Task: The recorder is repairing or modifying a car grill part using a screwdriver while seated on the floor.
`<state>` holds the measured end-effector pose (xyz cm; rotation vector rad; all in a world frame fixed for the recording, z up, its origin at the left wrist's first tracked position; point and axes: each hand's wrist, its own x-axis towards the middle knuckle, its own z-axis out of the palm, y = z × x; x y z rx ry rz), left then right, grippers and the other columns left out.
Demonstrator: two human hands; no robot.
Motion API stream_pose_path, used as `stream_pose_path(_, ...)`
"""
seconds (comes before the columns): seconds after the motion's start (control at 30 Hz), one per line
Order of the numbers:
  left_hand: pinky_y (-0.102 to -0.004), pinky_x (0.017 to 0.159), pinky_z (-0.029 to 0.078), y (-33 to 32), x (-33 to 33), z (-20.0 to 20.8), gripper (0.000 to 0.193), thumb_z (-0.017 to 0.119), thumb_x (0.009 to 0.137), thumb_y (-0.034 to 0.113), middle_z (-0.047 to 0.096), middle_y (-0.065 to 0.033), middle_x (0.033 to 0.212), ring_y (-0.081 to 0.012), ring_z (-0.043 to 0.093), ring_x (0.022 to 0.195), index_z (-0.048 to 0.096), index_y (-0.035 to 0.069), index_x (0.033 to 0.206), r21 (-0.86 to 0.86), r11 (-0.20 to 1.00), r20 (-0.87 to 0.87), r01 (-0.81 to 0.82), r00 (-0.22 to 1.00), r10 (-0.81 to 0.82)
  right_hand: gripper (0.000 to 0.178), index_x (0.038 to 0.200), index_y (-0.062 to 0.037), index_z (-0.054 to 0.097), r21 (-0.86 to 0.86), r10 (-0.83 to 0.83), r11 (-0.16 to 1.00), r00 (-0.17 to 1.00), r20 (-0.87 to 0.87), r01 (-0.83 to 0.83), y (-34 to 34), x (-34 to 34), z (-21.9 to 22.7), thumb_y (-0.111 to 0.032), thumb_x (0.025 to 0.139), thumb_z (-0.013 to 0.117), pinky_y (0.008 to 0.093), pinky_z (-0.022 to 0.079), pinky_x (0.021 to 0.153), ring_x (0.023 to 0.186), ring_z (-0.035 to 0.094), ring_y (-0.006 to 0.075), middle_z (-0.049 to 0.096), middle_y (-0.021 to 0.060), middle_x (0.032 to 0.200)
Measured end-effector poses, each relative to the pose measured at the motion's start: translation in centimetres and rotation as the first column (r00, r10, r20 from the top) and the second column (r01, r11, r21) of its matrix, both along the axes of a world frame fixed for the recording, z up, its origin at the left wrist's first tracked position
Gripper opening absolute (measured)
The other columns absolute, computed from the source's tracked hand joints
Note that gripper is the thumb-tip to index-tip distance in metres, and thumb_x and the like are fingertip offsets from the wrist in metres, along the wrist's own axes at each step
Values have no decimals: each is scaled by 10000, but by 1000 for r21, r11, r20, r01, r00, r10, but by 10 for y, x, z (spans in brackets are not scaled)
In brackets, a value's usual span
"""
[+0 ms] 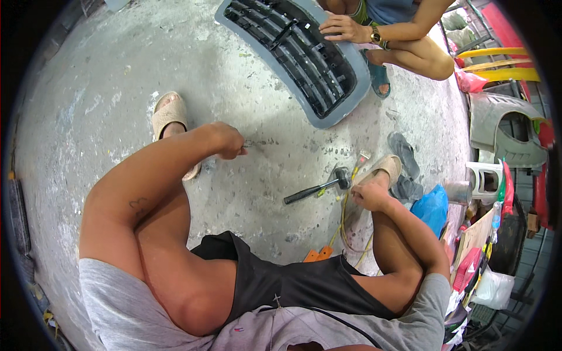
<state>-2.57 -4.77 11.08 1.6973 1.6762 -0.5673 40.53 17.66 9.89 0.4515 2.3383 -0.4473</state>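
Observation:
My left hand [229, 141] is closed above the floor, left of centre, in front of my knee. A thin, slender piece seems to stick out from its fingers to the right; its kind is too small to tell. My right hand [370, 194] hangs by my right foot with its fingers curled in, and nothing shows sticking out of them. Close to its left lies a hammer [316, 187] with a black head and dark handle. Farther off, a grey-edged car grille panel [310, 55] with black slats lies on the floor, with a co-worker's hand [344, 28] resting on its edge.
The co-worker squats at the far right. A yellow cord [342, 225] runs past the hammer beside orange-handled tools [318, 254]. Grey slippers [403, 153], a blue plastic bag [431, 208], a white stool [486, 178] and grey body panels [506, 126] crowd the right side.

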Motion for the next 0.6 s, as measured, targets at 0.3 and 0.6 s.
stream_pose_path(0.3,-464,937,515,1,0,-3,408,513,1030,397,723,-177,1087,-374,668,1084,730,57,1090,-65,997,-43,39,998,-42,273,1065,-74,676,35,95,995,994,-47,-94,5,10,-20,-278,890,635,457,521,831,929,682,370,713,153,934)
stream_pose_path(0.6,-455,949,516,-7,-5,6,406,511,1026,376,716,-164,1149,-361,663,1110,733,49,1118,-73,995,-15,66,998,-67,267,1062,-79,686,34,23,999,999,25,-24,-1,2,-5,-235,871,585,512,535,818,888,698,409,720,209,924)
